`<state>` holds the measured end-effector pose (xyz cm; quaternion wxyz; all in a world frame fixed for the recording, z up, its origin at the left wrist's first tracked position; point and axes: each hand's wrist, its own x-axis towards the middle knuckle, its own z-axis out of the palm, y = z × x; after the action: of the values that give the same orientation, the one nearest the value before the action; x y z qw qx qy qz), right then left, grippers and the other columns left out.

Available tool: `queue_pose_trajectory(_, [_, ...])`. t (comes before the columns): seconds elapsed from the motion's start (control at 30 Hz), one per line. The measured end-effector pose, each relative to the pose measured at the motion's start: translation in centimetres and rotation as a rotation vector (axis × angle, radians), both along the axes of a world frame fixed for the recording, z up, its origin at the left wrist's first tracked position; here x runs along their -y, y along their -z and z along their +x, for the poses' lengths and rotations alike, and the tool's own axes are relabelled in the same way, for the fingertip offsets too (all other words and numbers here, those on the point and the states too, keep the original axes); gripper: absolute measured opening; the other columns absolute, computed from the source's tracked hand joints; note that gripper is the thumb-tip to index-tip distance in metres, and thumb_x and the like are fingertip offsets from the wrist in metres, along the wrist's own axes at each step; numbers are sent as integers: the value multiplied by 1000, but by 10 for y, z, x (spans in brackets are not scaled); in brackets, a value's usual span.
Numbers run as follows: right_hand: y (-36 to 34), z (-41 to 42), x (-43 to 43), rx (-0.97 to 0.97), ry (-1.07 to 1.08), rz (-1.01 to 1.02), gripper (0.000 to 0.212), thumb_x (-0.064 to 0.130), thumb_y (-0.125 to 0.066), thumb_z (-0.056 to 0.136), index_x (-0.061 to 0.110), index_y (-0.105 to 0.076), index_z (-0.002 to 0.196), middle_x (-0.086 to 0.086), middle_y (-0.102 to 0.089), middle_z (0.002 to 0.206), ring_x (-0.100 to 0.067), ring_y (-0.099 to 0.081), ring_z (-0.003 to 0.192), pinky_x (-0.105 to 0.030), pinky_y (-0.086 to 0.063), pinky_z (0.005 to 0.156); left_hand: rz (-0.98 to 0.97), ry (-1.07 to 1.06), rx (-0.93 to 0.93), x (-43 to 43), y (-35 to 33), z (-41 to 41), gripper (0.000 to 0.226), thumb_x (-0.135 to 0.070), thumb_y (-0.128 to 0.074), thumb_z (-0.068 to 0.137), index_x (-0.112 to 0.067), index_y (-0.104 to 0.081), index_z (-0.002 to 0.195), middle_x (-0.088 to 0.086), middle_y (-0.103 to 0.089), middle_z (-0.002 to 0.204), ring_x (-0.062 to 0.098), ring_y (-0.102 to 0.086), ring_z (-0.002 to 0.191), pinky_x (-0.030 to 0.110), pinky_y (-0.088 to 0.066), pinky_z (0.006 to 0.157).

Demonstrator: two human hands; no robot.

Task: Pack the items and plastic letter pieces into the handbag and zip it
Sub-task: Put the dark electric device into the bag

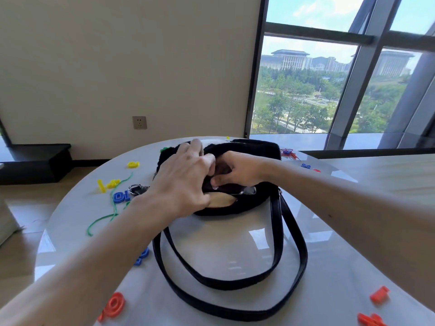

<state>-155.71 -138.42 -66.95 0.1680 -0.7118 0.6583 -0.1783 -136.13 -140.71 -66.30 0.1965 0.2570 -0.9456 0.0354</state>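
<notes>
A black fuzzy handbag point(254, 151) lies open on the round white table point(235, 243), its long black strap point(279, 231) looped toward me. My left hand point(186, 182) grips the bag's left side, fingers over the far rim and thumb at the near rim. With fingers curled, my right hand point(237, 169) reaches into the bag's mouth, its thumb pinching a clear shiny item point(248, 190) at the near rim. Plastic letter pieces lie around the bag: yellow point(133, 164), blue point(121, 196), orange point(114, 304). The bag's inside is mostly hidden.
A key ring point(137, 189) and a green cord point(113, 208) lie left of the bag. More pieces: blue point(142, 255), orange point(379, 294), blue point(305, 165), and a red tangle point(288, 152) at the far right. Wall and window stand behind the table.
</notes>
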Motion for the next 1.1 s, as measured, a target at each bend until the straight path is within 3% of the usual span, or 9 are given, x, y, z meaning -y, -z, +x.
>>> queue_pose_trajectory(0.1, [-2, -2, 6, 14, -13, 26, 46, 4, -63, 89, 41, -66, 61, 25, -60, 53, 8, -50, 47, -8, -37, 49, 16, 61, 31, -23, 1, -7, 31, -52, -66, 79, -22, -59, 80, -5, -58, 95, 21, -57, 86, 30, -36, 63])
queue_pose_trajectory(0.2, [-9, 2, 14, -31, -1, 65, 9, 16, -67, 93, 20, -74, 98, 14, -71, 79, 0, -61, 68, -16, -47, 66, -70, 66, 134, -46, 21, -20, 13, -35, -59, 88, -23, -53, 88, 4, -61, 106, 30, -62, 96, 33, -33, 65])
queue_pose_trajectory(0.27, [-13, 3, 20, -69, 15, 68, 18, 23, -69, 93, 11, -72, 107, 9, -71, 85, -6, -63, 75, -20, -48, 71, -46, 30, 138, -54, 36, -32, 18, -31, -57, 92, -21, -45, 84, 6, -62, 107, 31, -63, 98, 34, -32, 67])
queue_pose_trajectory(0.33, [-16, 4, 25, -84, 5, 67, 15, 22, -70, 93, 13, -72, 105, 10, -71, 87, -5, -63, 77, -20, -48, 73, 30, -47, 120, -59, 45, -47, 27, -28, -59, 94, -20, -38, 77, 6, -65, 105, 31, -64, 98, 34, -33, 68])
queue_pose_trajectory(0.57, [-21, 6, 30, -113, -15, 77, 13, 17, -70, 92, 11, -72, 104, -7, -75, 107, -27, -69, 101, -43, -54, 94, 271, -182, -28, -55, 57, -78, 6, -24, -61, 89, -21, -55, 88, 5, -68, 105, 30, -64, 105, 35, -33, 75])
queue_pose_trajectory(0.77, [-24, 6, 32, -160, -31, 82, 13, 20, -71, 92, 11, -72, 101, -4, -76, 103, -27, -70, 98, -45, -54, 94, 179, 95, -191, -54, 71, -80, 30, -14, -57, 84, -28, -59, 110, -3, -58, 107, 25, -49, 113, 41, -32, 95])
queue_pose_trajectory(0.9, [-23, 5, 27, -182, -60, 84, 19, 21, -71, 92, 10, -71, 108, -3, -75, 101, -25, -69, 93, -43, -54, 91, 231, 267, -89, -48, 75, -70, 36, -10, -52, 89, -29, -61, 118, -4, -56, 109, 22, -51, 108, 36, -36, 94])
queue_pose_trajectory(1.0, [-22, -2, 13, -191, -62, 118, 22, 23, -69, 94, 13, -69, 113, -1, -75, 96, -21, -70, 87, -35, -55, 81, 314, 294, 22, -38, 65, -56, 25, -25, -48, 94, -27, -67, 110, -2, -65, 109, 27, -60, 104, 41, -47, 91])
queue_pose_trajectory(1.1, [-20, -7, -5, -223, -63, 108, 18, 15, -66, 94, 12, -69, 111, 2, -74, 91, -15, -67, 79, -26, -52, 72, 246, 239, -26, -26, 46, -44, 21, -27, -47, 89, -26, -68, 91, 3, -69, 96, 32, -64, 90, 43, -53, 80])
